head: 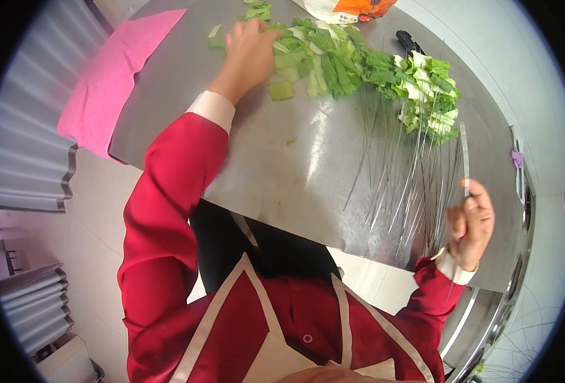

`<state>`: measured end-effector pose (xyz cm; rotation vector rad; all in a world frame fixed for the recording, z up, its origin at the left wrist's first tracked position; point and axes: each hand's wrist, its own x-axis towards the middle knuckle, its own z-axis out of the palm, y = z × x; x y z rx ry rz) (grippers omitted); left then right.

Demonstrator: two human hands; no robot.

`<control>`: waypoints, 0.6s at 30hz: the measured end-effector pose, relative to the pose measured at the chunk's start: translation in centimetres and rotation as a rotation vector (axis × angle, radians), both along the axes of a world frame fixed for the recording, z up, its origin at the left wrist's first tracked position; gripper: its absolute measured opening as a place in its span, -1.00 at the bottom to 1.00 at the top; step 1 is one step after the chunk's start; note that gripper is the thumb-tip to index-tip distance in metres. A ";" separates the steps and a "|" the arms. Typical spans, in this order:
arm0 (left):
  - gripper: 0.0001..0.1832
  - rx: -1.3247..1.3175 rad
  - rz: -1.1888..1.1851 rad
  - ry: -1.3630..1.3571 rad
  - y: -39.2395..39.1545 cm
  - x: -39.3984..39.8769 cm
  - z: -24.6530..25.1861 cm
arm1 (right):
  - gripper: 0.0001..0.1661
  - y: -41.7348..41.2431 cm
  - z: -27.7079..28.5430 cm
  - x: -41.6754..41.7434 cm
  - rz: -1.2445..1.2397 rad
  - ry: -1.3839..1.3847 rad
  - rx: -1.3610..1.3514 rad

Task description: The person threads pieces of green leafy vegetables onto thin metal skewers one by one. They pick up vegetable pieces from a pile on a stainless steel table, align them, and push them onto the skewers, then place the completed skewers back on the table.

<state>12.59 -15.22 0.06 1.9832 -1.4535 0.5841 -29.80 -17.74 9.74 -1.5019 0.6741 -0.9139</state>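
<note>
Chopped leafy greens [340, 62] lie in a long band across the far part of the steel table. Bent over their left end is my left hand [251, 50], fingertips among the leaves; whether it grips any cannot be told. My right hand [471, 220], near the table's right side, has its fingers closed around the lower end of a narrow pale strip [464, 153], perhaps a blade seen edge-on. The strip points away from me, beside a heap of cut leaves [428, 95]. Many thin dark and silvery strands cross the view there; their nature is unclear.
A pink cloth [105, 91] hangs over the left edge of the steel table [273, 167]. At the far side stand a white and orange bag [349, 9] and a black handle-like object [408, 42]. Grey curtains hang on the left.
</note>
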 end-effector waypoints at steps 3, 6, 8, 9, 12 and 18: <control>-0.71 0.131 0.041 0.047 -0.3 1.2 -0.4 | -0.66 2.6 -1.8 2.8 0.142 0.004 0.121; -0.74 0.138 0.022 0.101 -0.3 1.4 -1.1 | -0.69 4.6 -4.4 5.2 0.418 -0.091 0.544; -0.74 0.160 -0.028 0.129 -0.1 1.4 -0.5 | -0.70 5.6 -5.7 6.6 0.445 -0.151 0.601; -0.74 0.171 -0.054 0.143 0.0 1.5 -0.2 | -0.69 6.0 -6.1 7.3 0.453 -0.187 0.616; -0.73 0.171 -0.083 0.214 0.1 1.5 0.0 | -0.68 6.5 -6.2 9.1 0.455 -0.098 0.551; -0.79 0.129 -0.004 0.016 1.0 1.5 1.2 | -0.67 6.5 -6.9 8.9 0.400 -0.084 0.511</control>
